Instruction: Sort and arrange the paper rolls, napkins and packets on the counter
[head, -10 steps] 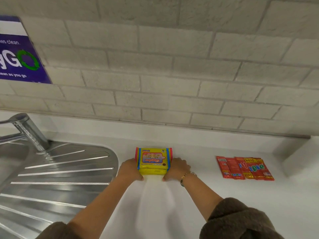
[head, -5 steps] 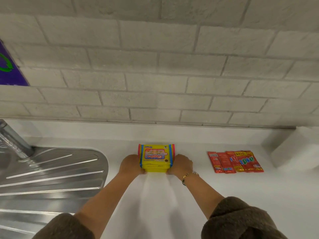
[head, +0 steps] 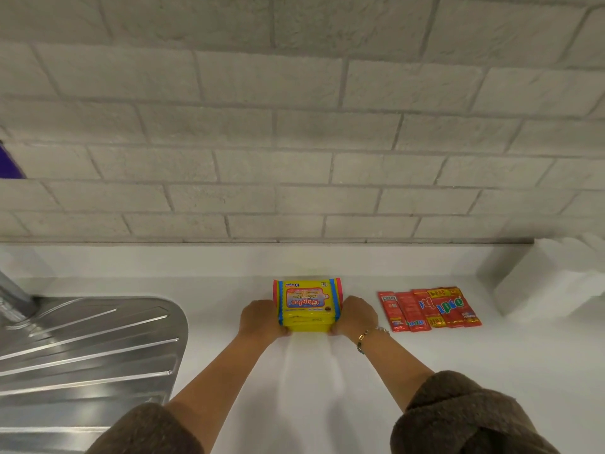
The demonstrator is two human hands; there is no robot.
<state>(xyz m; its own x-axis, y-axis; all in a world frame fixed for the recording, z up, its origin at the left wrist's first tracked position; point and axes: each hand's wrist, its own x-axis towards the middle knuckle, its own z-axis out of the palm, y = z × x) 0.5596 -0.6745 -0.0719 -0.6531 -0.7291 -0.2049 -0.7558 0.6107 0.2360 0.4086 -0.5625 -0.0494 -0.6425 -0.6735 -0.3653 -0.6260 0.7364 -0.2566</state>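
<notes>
White counter (head: 311, 388) w/ a low white upstand at the back; wall (head: 294, 126) above is grey-white brick-pattern tile. Steel drainer (head: 85, 348) w/ raised ribs at left, base of a tap (head: 13, 299) at its far-left corner. Sliver of a purple sign (head: 9, 162) at left edge of wall.

Wipes stack (head: 307, 306): yellow flat packs piled up, sitting on counter mid-frame, near the upstand. Top pack has red/blue side bands and a red-pink "Giggles" label, print facing away from the camera, "10 wipes" at far edge. At least 2–3 packs in pile; exact count can't tell.

Left hand (head: 260, 319) pressed flat against stack's left side, right hand (head: 355, 316) against right side – both closed in on the stack, squeezing it between them. Bracelet (head: 368, 335) on right wrist. Brown fleecy sleeves (head: 458, 417) pushed up both forearms.

Sachets (head: 429, 309): row of red packets lying flat, overlapping side by side, just right of right hand, not touching it. White paper block (head: 550, 283) at far right against the upstand – prob. napkins, blurred, can't tell for sure.

No containers in view.
</notes>
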